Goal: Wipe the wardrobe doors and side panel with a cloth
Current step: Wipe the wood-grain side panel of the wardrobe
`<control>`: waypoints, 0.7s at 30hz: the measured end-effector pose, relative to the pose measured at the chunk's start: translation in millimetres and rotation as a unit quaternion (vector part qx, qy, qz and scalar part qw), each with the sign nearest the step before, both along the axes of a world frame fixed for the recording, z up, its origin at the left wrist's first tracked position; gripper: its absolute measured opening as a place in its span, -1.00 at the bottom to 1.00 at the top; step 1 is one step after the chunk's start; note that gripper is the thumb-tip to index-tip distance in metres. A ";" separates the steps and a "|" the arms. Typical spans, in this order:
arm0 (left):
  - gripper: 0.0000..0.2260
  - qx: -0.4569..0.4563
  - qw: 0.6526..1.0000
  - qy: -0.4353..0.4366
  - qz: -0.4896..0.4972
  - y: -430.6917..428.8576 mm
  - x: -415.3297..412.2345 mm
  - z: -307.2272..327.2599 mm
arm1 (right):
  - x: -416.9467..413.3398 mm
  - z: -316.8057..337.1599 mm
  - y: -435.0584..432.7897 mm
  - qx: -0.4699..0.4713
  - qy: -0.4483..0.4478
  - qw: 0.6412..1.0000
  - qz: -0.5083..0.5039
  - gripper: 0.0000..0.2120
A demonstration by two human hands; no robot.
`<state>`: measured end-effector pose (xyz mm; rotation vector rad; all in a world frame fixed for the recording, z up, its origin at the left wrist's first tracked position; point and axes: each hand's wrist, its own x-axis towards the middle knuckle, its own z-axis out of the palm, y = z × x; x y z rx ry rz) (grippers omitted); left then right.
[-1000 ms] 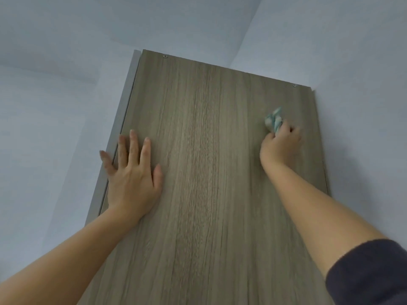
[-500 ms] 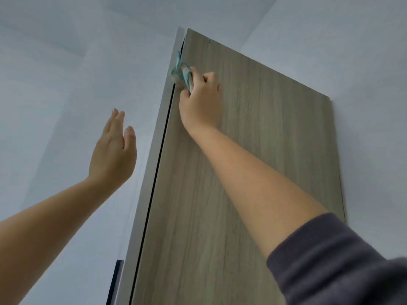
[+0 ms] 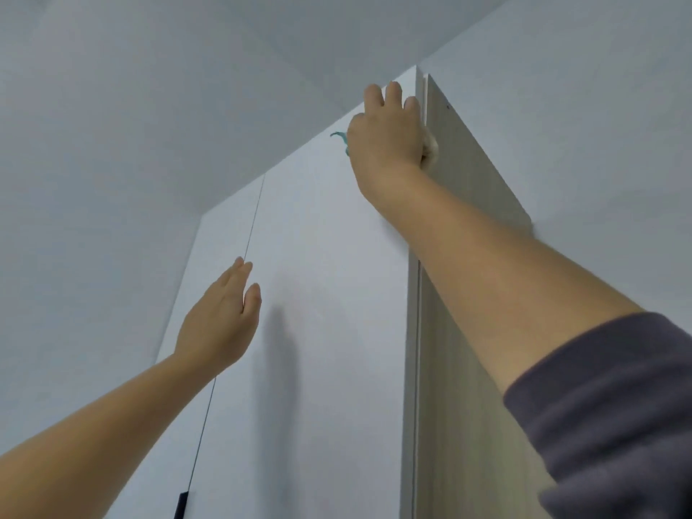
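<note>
The wardrobe shows two white doors (image 3: 322, 294) split by a thin dark gap, with the wood-grain side panel (image 3: 464, 189) to the right. My right hand (image 3: 385, 133) is high up at the top right corner of the right door, by the front edge. It grips a teal cloth (image 3: 339, 138); only a small tip pokes out left of the hand, and a pale bit shows at the palm. My left hand (image 3: 221, 324) is raised in front of the doors near the gap, fingers straight and together, holding nothing.
White ceiling (image 3: 187, 88) sits close above the wardrobe top. A pale wall (image 3: 599, 125) runs right of the side panel. A small dark handle (image 3: 181, 505) sits at the door gap near the bottom edge.
My view swung left from the side panel to the white doors. My right hand carried the cloth from the panel, round its front edge, onto the right door's top corner. My left hand left the panel.
</note>
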<state>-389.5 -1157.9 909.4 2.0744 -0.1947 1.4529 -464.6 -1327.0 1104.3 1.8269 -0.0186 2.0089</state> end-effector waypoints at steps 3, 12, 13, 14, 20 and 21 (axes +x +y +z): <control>-0.56 -0.015 1.000 0.003 -0.025 21.2 26.8 -5.8 | 19.6 -2.8 23.3 0.001 0.018 0.999 -0.050 -0.67; -0.55 0.015 0.996 -0.051 -0.078 74.9 110.9 -7.7 | 87.6 2.0 77.6 0.024 -0.001 0.998 -0.055 -0.68; -0.55 0.012 0.994 -0.061 -0.086 84.5 124.0 -4.3 | 99.6 1.3 88.7 0.015 0.000 0.998 -0.062 -0.69; -0.55 0.010 0.994 -0.065 -0.092 87.9 132.8 -1.0 | 107.9 -1.4 93.4 0.009 0.005 0.998 -0.059 -0.70; -0.55 0.042 0.983 -0.096 -0.151 116.4 202.9 16.2 | 168.3 -21.2 152.5 -0.042 0.042 0.994 -0.096 -0.67; -0.55 0.043 0.980 -0.105 -0.162 122.5 216.1 18.8 | 181.0 -29.6 161.8 -0.063 0.034 0.992 -0.104 -0.68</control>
